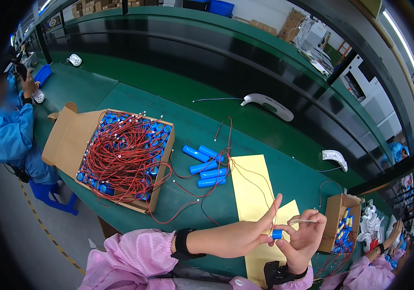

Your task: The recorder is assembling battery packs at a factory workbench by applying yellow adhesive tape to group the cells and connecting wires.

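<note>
Between my two hands is a short blue cylindrical battery cell [277,234] with thin red and dark wires. My left hand [245,237] grips its left side near the thumb, with its fingers stretched upward. From the right, my right hand [306,239] has its thumb and a finger at the cell. A narrow pale strip [303,221] curves out at the raised fingertips of that hand. Yellow paper sheets [250,179] lie beneath and beyond my hands. Several blue cells [212,174] lie beside the paper, with wires trailing over the table.
An open cardboard box [166,159] full of blue cells and tangled red wires stands left. At right is a smaller box [334,210] of wrapped cells. White curved device shells [270,106] rest on the green belt ahead. Co-workers sit at far left [11,130] and right [371,270].
</note>
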{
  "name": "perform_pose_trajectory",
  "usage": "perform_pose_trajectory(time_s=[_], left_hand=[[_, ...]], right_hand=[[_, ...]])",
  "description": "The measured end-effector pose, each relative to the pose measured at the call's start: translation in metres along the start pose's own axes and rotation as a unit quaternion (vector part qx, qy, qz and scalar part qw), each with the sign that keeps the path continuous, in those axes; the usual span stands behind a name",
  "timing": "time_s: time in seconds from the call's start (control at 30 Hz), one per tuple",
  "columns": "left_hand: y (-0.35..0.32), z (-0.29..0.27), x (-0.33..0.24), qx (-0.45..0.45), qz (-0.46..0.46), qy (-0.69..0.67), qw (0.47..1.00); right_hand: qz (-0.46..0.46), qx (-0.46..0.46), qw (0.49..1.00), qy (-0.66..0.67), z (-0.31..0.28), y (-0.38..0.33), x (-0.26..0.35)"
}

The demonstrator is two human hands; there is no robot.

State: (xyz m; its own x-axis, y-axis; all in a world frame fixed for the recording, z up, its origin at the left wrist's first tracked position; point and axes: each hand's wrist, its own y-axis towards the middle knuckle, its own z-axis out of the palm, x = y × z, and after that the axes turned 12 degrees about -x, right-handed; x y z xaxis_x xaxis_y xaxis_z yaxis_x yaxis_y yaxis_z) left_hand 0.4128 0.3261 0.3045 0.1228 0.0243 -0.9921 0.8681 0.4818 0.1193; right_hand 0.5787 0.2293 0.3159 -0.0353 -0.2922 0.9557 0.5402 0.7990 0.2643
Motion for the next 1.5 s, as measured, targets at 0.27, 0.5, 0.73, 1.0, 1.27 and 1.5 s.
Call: perform_pose_trajectory(time_s=[0.27,0.5,0.73,1.0,1.27,1.5], left_hand=[[-0.006,-0.001,0.007,0.019,-0.008,-0.099,0.995],[-0.026,-0.036,-0.015,-0.317,0.065,0.388,0.863],[-0.034,-0.048,-0.010,-0.259,-0.024,0.446,0.856],[-0.020,-0.045,0.018,-0.284,0.006,0.589,0.757],[-0.007,-0.046,0.018,-0.329,-0.039,0.688,0.646],[0.003,-0.047,0.019,-0.287,-0.046,0.735,0.613]], right_hand=[[-0.020,-0.024,0.998,-0.045,-0.024,0.006,0.010],[-0.246,-0.269,0.891,-0.271,-0.161,0.051,0.065],[-0.172,-0.305,0.812,-0.467,-0.265,0.079,0.031],[-0.238,-0.189,0.906,-0.295,-0.107,0.093,0.028],[-0.253,-0.035,0.953,-0.165,-0.005,0.093,0.059],[-0.244,0.102,0.956,-0.123,0.014,0.092,0.040]])
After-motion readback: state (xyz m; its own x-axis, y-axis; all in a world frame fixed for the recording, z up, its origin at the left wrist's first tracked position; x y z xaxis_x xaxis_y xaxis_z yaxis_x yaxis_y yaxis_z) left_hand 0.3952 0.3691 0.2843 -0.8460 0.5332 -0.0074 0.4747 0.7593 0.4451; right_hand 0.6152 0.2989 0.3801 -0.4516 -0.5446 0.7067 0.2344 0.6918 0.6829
